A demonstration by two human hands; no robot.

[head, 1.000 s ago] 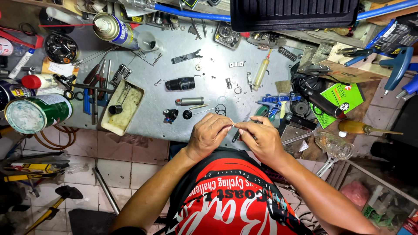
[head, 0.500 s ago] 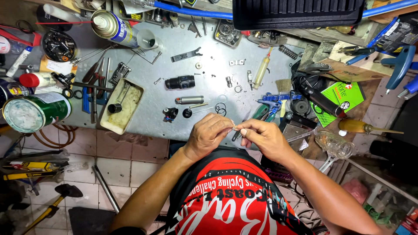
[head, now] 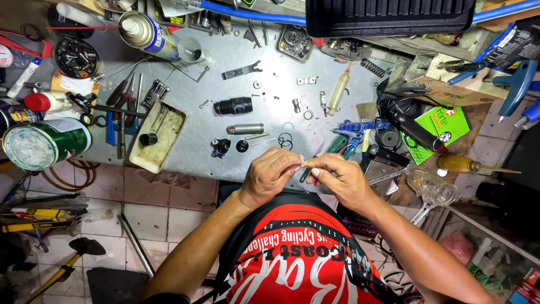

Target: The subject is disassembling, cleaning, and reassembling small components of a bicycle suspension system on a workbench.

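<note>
I hold my two hands together just over the near edge of the desk [head: 225,163]. My left hand [head: 269,175] and my right hand [head: 340,179] meet at the fingertips, and both pinch a tiny pale part [head: 304,164] between them; it is too small to tell what it is. A thin dark tool [head: 306,171] sticks out under my right hand's fingers, so that grip is closed on it as well. On the desk just beyond my hands lie two black rings [head: 285,139], a black cap [head: 242,146] and a grey metal cylinder [head: 246,129]. A shallow tray [head: 157,137] sits near the left part of the near edge, and a big green can [head: 42,143] lies at the left edge.
</note>
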